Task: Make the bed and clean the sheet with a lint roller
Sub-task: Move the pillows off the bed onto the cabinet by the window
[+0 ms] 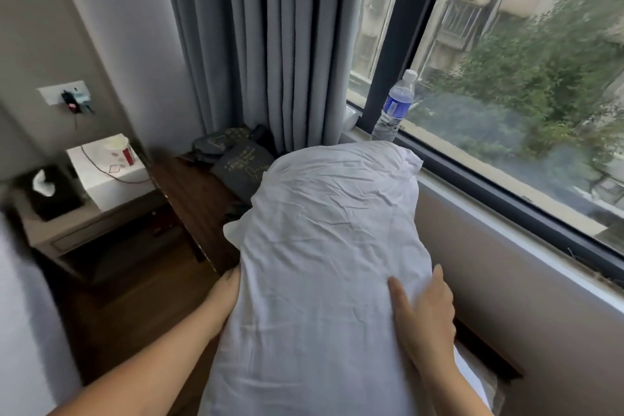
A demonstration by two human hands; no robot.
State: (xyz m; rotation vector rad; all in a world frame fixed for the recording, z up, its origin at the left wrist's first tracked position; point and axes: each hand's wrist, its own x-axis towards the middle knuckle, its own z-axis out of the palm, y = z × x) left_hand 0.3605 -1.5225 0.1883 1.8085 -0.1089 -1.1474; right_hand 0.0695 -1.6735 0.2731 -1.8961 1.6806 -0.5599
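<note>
A plump white pillow (324,257) in wrinkled cotton is being held in mid-scene, its long axis running from near to far, by the left hand (224,294), whose fingers are hidden behind it so their grip cannot be told, and by the right hand (423,314) lying flat with straight fingers.

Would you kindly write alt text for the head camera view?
A person holds a white pillow upright between both hands, the left hand on one side and the right hand flat on the other. Behind it are grey curtains and a water bottle on the windowsill.
</note>
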